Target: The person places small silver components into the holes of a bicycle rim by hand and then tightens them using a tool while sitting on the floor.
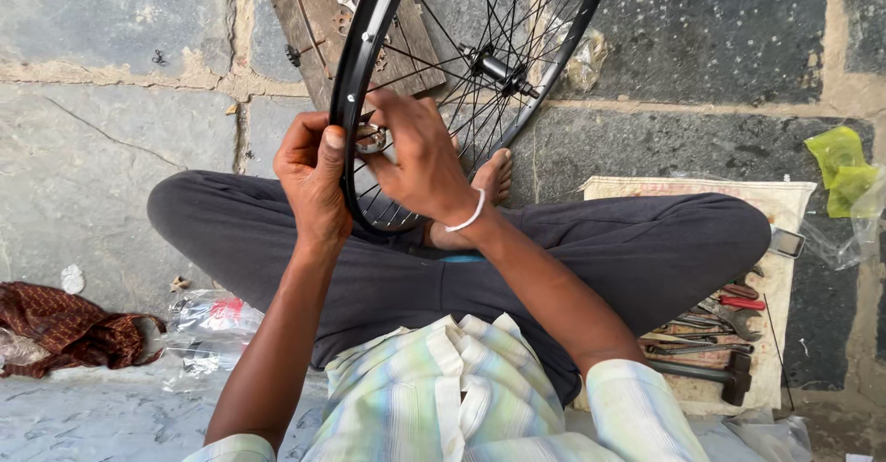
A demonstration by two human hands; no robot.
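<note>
A black bicycle wheel rim (355, 65) with thin spokes and a central hub (498, 70) stands upright between my crossed legs. My left hand (312, 171) grips the outer side of the rim, thumb pressed on its edge. My right hand (420, 153) reaches through from the spoke side and pinches a small round metal tool (372, 137) against the rim. A white band circles my right wrist.
A wooden board (318, 19) lies behind the wheel. Several hand tools, including a hammer (711, 374) and red-handled pliers (738, 300), lie on a cloth mat at right. A brown rag (69, 328) and crumpled plastic (208, 333) sit left; green plastic (844, 171) far right.
</note>
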